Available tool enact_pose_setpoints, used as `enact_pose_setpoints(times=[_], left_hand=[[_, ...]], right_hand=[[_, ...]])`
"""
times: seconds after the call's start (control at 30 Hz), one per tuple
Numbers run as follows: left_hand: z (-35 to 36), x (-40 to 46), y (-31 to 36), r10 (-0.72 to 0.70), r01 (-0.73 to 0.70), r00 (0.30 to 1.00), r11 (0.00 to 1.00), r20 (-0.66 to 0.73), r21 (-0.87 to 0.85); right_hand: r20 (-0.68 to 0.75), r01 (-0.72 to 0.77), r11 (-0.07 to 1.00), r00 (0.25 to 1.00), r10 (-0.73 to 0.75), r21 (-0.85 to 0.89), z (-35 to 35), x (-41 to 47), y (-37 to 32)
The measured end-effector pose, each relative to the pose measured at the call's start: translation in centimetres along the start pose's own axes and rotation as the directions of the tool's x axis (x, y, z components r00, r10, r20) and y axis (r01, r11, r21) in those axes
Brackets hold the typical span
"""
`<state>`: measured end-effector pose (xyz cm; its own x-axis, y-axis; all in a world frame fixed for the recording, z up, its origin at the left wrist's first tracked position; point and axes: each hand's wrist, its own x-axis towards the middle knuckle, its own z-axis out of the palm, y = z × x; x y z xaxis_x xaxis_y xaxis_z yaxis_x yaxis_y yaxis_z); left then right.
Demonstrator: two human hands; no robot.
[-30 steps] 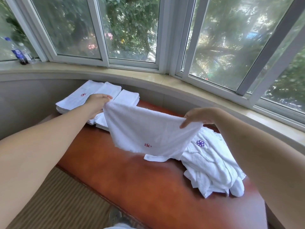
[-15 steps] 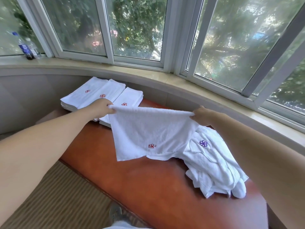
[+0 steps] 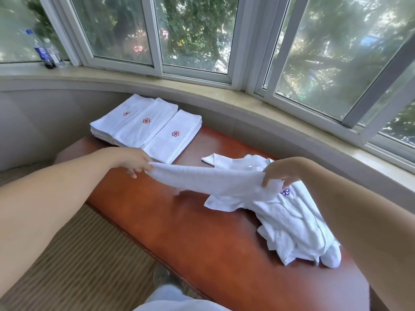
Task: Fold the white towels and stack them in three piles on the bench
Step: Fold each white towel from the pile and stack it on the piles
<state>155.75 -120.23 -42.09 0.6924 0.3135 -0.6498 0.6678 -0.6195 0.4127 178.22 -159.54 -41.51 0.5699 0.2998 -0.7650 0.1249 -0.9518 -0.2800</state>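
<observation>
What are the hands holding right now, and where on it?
One white towel, stretched above the bench: left hand pinches its left end, right hand grips its right end.

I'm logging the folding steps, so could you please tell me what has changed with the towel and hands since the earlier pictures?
The left hand and right hand have lowered the held towel from hanging open like a sheet to a narrow, bunched strip stretched low over the bench. Both hands grip its ends as before. The three folded piles and the unfolded heap stayed put.
</observation>
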Motion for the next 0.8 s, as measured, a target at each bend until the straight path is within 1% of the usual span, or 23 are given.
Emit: enact_pose_setpoints(times=[0.03, 0.1, 0.13, 0.17, 0.27, 0.33, 0.37, 0.4, 0.43, 0.47, 0.5, 0.53, 0.6, 0.63, 0.7, 0.8], left_hand=[[-0.2, 0.0, -0.3, -0.021, 0.023, 0.999, 0.998, 0.033, -0.056], [-1.1, 0.2, -0.7, -0.034, 0.040, 0.999, 0.978, 0.029, -0.204], [-1.6, 0.4, -0.8, -0.041, 0.041, 0.999, 0.959, 0.004, -0.279], [-2.1, 0.6, -0.9, -0.051, 0.040, 0.998, 0.940, -0.023, -0.340], [-2.8, 2.3, -1.0, -0.100, 0.034, 0.988, 0.885, -0.120, -0.463], [-2.1, 4.4, -1.2, -0.146, 0.007, 0.961, 0.862, -0.235, -0.507], [-1.2, 5.6, -1.3, -0.164, -0.026, 0.944, 0.827, -0.286, -0.561], [-0.2, 6.9, -1.5, -0.172, -0.072, 0.933, 0.774, -0.317, -0.630], [1.1, 8.2, -1.8, -0.176, -0.105, 0.924, 0.737, -0.340, -0.668], [2.6, 9.4, -2.2, -0.183, -0.114, 0.917, 0.731, -0.354, -0.673], [4.2, 10.5, -2.8, -0.189, -0.092, 0.922, 0.743, -0.339, -0.663], [6.0, 11.4, -3.5, -0.190, -0.054, 0.937, 0.753, -0.294, -0.656], [9.6, 12.5, -5.3, -0.185, 0.043, 0.972, 0.751, -0.148, -0.659], [11.3, 12.8, -6.4, -0.195, 0.094, 0.977, 0.761, -0.088, -0.641], [14.1, 13.0, -8.6, -0.237, 0.184, 0.971, 0.808, -0.023, -0.560], [17.2, 13.1, -11.8, -0.271, 0.252, 0.962, 0.853, 0.024, -0.456]], right_hand=[[0.072, -0.042, 0.997, 0.997, 0.038, 0.060, -0.2, 0.0, 0.1], [0.178, -0.092, 0.990, 0.981, 0.073, 0.106, -0.9, 0.2, -0.3], [0.186, -0.100, 0.987, 0.980, 0.076, 0.123, -1.3, 0.3, -0.6], [0.162, -0.101, 0.985, 0.984, 0.078, 0.137, -1.7, 0.6, -1.0], [-0.015, -0.063, 0.985, 0.998, 0.066, 0.161, -2.1, 2.3, -2.5], [-0.203, 0.037, 0.983, 0.979, 0.000, 0.180, -1.2, 4.6, -3.4], [-0.322, 0.106, 0.979, 0.946, -0.046, 0.171, -0.2, 6.0, -3.5], [-0.442, 0.155, 0.974, 0.894, -0.067, 0.166, 1.1, 7.4, -3.5], [-0.535, 0.174, 0.970, 0.843, -0.056, 0.172, 2.8, 8.6, -3.4], [-0.574, 0.167, 0.968, 0.818, -0.031, 0.186, 4.7, 9.6, -3.3], [-0.551, 0.150, 0.969, 0.834, -0.017, 0.198, 6.7, 10.7, -3.1], [-0.482, 0.134, 0.968, 0.876, -0.017, 0.210, 8.8, 11.7, -2.9], [-0.300, 0.090, 0.957, 0.954, -0.003, 0.276, 13.2, 13.3, -2.4], [-0.226, 0.054, 0.948, 0.974, 0.019, 0.313, 15.3, 13.7, -2.0], [-0.139, -0.008, 0.935, 0.988, 0.061, 0.354, 19.2, 14.2, -1.0], [-0.067, -0.099, 0.899, 0.988, 0.141, 0.426, 23.5, 14.3, 0.1]])
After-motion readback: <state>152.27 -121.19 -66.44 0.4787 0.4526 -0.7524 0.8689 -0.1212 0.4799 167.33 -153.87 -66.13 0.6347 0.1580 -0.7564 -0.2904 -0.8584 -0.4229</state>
